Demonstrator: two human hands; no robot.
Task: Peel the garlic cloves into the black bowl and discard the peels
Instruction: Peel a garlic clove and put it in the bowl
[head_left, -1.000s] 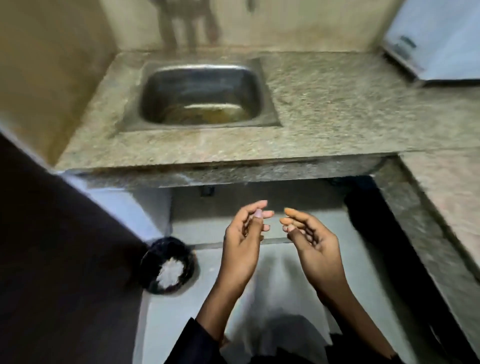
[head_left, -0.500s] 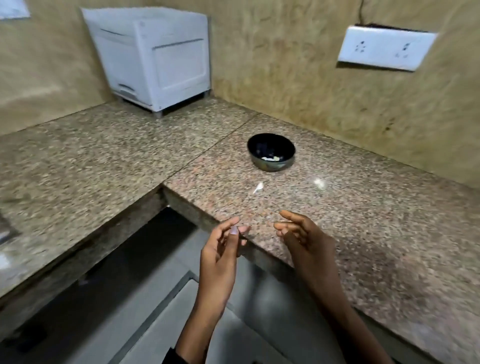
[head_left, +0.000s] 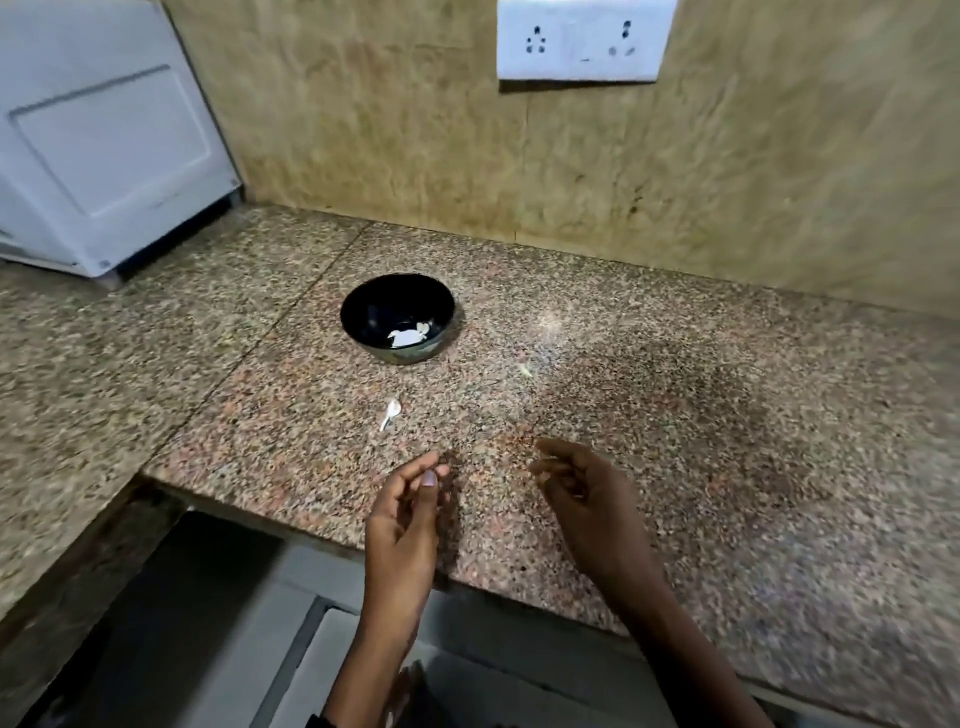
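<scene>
The black bowl (head_left: 397, 318) stands on the granite counter (head_left: 649, 415) with a few pale peeled garlic pieces (head_left: 408, 336) at its bottom. One small white garlic piece (head_left: 390, 413) lies loose on the counter in front of the bowl. My left hand (head_left: 408, 512) hovers over the counter's front edge, fingers loosely curled, nothing visible in it. My right hand (head_left: 576, 488) hangs beside it over the counter, fingers half curled and apart, holding nothing that I can see. Both hands are well short of the bowl.
A white appliance (head_left: 98, 140) sits at the back left corner. A white socket plate (head_left: 582, 39) is on the tan wall. The counter turns a corner on the left (head_left: 78, 415), with the floor (head_left: 218, 634) below its front edge.
The view swung from the sink and floor bin round to the counter with the bowl. Both hands came forward over the counter's front edge, still held apart.
</scene>
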